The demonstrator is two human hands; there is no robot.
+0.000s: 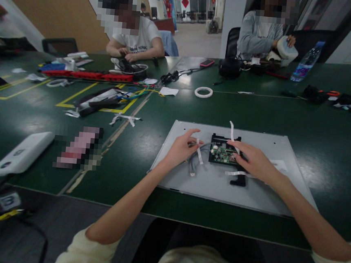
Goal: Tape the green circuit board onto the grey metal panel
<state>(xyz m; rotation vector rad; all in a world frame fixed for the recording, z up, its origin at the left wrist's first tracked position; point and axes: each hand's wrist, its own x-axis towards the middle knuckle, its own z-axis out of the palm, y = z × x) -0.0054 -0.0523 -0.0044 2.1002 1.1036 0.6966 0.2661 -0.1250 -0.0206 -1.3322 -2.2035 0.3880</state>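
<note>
A flat grey panel (207,189) lies on the table before me, with a green circuit board (222,154) in a black frame on it. My left hand (181,148) is left of the board, its thumb and curled fingers closed around the grey cables (205,147), index finger raised. A white tape strip (200,155) hangs by its fingertips. My right hand (254,159) rests over the board's right side, fingers stretched and thumb apart. Beside its index finger a second tape strip (231,130) sticks up; a third strip (236,173) lies below. The right palm hides part of the frame.
A tape roll (203,92) lies beyond the panel. To the left are a white power bank (23,153), a blurred-out pink phone (78,147) and a black device with wires (100,100). Two people sit opposite, near a water bottle (307,63) and a red power strip (88,75).
</note>
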